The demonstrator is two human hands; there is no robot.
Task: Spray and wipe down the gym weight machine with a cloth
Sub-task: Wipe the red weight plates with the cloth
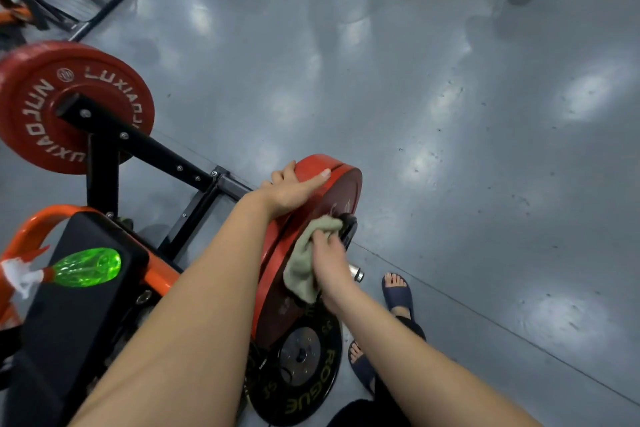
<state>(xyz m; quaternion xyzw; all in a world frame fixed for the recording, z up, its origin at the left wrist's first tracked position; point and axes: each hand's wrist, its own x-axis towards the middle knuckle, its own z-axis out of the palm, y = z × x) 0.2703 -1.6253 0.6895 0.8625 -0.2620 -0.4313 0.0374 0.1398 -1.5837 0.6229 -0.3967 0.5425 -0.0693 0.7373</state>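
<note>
Head: red plate (33,104) reads LUXIAOJUN, black plate (323,376) ROGUE.

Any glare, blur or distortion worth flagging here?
Head view: soft light glare patches on the glossy grey floor; wide-angle stretch on both forearms; green translucent spray bottle smeared; beige cloth in the right hand on the red weight plate reasonably sharp.

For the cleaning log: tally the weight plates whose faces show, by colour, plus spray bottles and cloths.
Red plates: 2
Black plates: 1
Spray bottles: 1
Cloths: 1
Total: 5
</note>
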